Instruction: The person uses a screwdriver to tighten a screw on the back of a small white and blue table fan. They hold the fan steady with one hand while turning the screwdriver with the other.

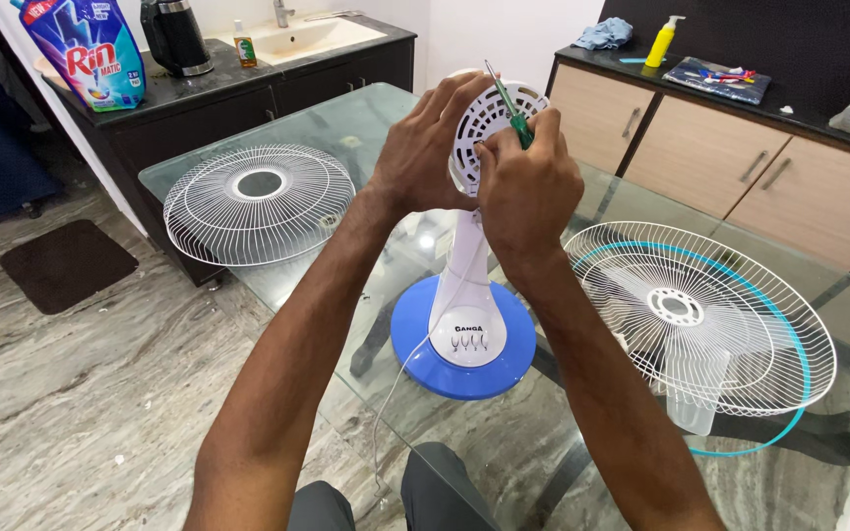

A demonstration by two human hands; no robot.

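Item: table fan (464,324), blue base, standing upright on the glass table (366,128). I am seeing the left hand (425,147) cupping the white motor housing (492,123), fingers wrapping its edge. The right hand (526,187) is gripping a green screwdriver (510,106), fingers closing tight around it, against the housing. Wire grille (258,202) is lying left; second grille (700,315) is lying right, over the fan blade (691,393).
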